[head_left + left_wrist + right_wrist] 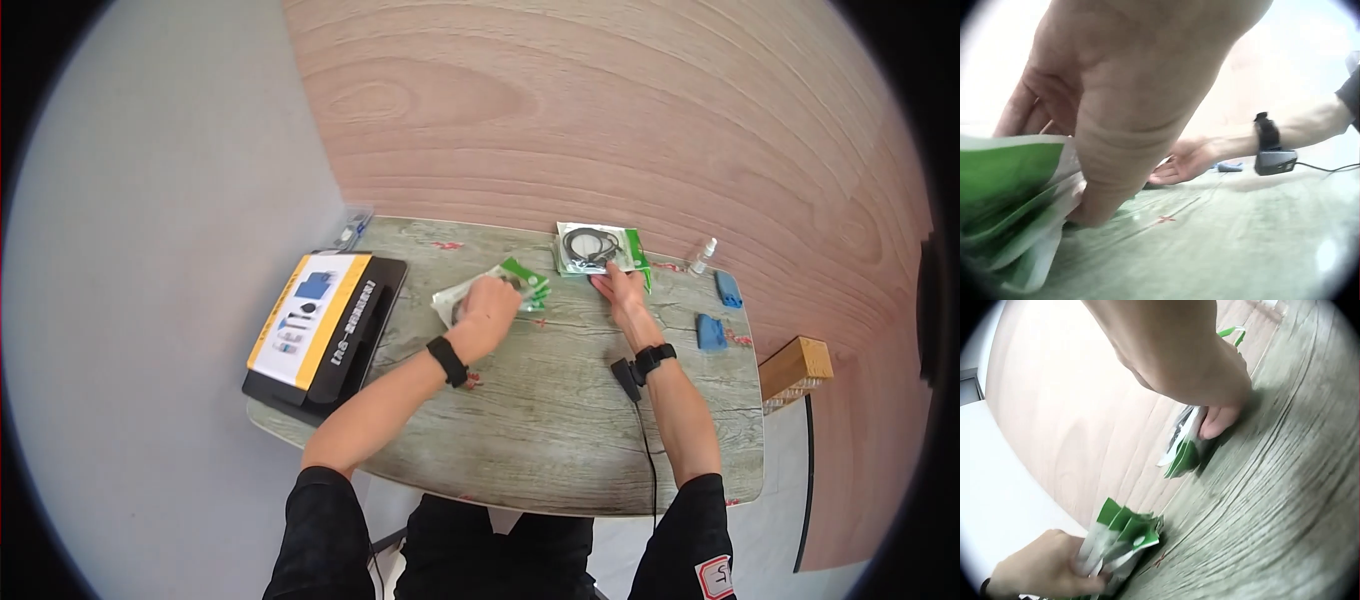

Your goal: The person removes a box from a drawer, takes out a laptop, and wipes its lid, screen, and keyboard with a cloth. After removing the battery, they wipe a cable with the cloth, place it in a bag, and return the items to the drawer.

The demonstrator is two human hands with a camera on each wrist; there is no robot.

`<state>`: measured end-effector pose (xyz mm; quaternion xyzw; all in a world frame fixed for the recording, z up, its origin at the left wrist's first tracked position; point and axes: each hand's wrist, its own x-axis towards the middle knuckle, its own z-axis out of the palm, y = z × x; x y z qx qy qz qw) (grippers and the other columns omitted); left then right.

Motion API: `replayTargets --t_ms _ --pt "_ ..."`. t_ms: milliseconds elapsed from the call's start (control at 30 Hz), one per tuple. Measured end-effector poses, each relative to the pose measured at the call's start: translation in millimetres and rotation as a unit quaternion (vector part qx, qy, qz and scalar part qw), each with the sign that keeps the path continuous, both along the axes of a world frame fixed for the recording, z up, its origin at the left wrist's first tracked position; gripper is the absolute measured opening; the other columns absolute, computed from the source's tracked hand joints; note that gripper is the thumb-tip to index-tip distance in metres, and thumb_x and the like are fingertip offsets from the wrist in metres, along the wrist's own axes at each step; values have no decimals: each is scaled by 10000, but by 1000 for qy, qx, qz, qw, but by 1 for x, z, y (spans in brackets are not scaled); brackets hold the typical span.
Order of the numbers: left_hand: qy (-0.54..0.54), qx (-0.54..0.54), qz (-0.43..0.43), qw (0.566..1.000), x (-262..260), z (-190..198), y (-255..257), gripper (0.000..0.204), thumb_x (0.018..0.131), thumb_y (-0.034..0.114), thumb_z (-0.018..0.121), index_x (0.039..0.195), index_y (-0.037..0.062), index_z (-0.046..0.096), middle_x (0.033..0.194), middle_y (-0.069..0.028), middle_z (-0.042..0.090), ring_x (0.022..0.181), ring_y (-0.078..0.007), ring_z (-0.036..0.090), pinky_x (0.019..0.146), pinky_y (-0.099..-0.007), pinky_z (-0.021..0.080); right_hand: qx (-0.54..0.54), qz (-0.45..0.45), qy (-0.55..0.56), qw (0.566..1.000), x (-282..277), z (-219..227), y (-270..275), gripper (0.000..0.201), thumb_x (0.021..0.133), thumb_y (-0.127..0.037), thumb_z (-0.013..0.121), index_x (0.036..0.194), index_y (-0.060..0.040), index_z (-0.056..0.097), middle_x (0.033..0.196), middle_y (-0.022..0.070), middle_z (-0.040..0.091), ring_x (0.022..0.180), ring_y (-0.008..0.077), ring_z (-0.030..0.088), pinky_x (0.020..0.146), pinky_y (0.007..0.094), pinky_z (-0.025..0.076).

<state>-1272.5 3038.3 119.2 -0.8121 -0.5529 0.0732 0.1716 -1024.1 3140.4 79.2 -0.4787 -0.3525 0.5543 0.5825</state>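
My left hand (488, 312) grips a fanned bunch of green-and-white plastic packets (515, 270) over the table's middle. In the left wrist view the green packet ends (1013, 181) spread out from under the thumb, in several layers. At the back of the table lies a stack of clear-fronted cable packets (590, 245), the top one showing a coiled dark cable. My right hand (624, 292) holds the near edge of this stack, thumb on top and fingers low at the edge. The right wrist view shows the fingertips close to the tabletop beside the packets (1182, 456).
A black case (325, 330) with a yellow-and-white label stands at the left, a clear plastic box (352, 228) behind it. To the right are a small spray bottle (704, 255) and two blue items (711, 332). A black cable (650, 450) trails from the right wrist.
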Motion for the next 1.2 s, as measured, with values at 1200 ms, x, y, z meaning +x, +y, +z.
replayTargets --t_ms 1200 --pt "-201 -79 -95 972 3 33 -153 314 928 316 689 919 2 698 854 -176 697 805 -341 704 688 -439 546 -17 472 -320 821 -51 57 -155 564 1029 -498 537 1177 38 630 926 99 671 786 155 663 663 307 576"
